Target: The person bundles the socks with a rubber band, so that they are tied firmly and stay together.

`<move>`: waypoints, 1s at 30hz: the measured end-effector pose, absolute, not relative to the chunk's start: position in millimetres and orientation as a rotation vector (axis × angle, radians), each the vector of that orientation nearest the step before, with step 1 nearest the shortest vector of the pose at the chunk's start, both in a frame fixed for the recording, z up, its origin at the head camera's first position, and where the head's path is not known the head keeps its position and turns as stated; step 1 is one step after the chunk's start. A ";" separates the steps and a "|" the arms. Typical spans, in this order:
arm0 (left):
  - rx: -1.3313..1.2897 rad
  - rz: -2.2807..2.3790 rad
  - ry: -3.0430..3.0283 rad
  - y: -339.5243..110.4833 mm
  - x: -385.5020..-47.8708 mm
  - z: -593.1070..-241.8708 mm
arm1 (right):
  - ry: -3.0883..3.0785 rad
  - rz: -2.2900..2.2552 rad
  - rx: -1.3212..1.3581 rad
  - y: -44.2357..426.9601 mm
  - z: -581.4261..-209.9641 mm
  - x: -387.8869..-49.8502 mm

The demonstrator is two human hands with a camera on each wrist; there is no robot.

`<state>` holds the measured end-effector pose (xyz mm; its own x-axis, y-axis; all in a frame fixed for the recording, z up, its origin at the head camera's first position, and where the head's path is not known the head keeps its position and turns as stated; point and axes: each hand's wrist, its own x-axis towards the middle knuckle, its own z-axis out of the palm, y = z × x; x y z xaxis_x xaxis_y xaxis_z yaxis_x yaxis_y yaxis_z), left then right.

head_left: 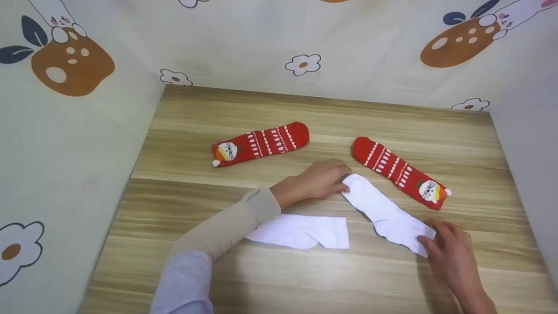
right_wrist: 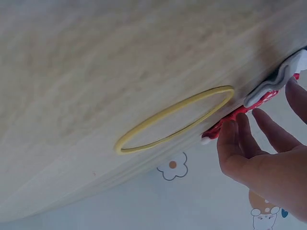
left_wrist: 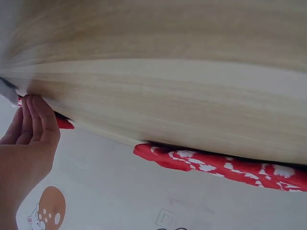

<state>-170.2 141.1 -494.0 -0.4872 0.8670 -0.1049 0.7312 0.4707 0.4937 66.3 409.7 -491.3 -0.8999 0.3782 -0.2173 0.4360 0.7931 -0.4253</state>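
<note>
A plain white sock [head_left: 379, 205] lies slantwise on the wood-patterned surface. My left hand [head_left: 324, 178] is at its toe end, pinching the edge between thumb and fingers. In the left wrist view the fingers of this hand [left_wrist: 33, 127] are close together. At the cuff is my right hand [head_left: 451, 250], its thumb touching the fabric. The right wrist view shows that hand [right_wrist: 268, 148] with thumb and fingers spread apart. Another white sock [head_left: 301, 231] lies below my left forearm, which partly covers it.
Behind the hands lie two red patterned socks, one [head_left: 261, 144] at left and one [head_left: 399, 172] at right. Patterned cloth walls [head_left: 244, 48] enclose the surface. A thin yellow loop [right_wrist: 163, 112] shows in the right wrist view.
</note>
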 end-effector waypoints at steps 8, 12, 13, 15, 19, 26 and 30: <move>1.311 0.532 2.386 152.5 -171.3 -493.4 | 2.705 -0.729 0.739 415.0 -489.5 61.9; 1.285 0.563 2.371 155.7 -169.2 -494.7 | 2.732 -0.746 0.729 416.5 -488.9 59.8; 1.281 0.576 2.366 156.4 -168.6 -495.0 | 2.740 -0.748 0.726 417.2 -488.8 59.9; 1.268 0.602 2.354 157.0 -167.7 -495.0 | 2.768 -0.748 0.723 418.3 -488.7 61.1; 1.241 0.660 2.332 152.3 -167.6 -493.3 | 2.778 -0.773 0.745 418.1 -486.4 62.9; 1.223 0.675 2.350 139.0 -167.4 -489.0 | 2.817 -0.828 0.749 411.5 -479.1 64.8; 1.200 0.700 2.370 130.7 -166.6 -486.2 | 2.878 -0.833 0.741 406.2 -476.8 65.5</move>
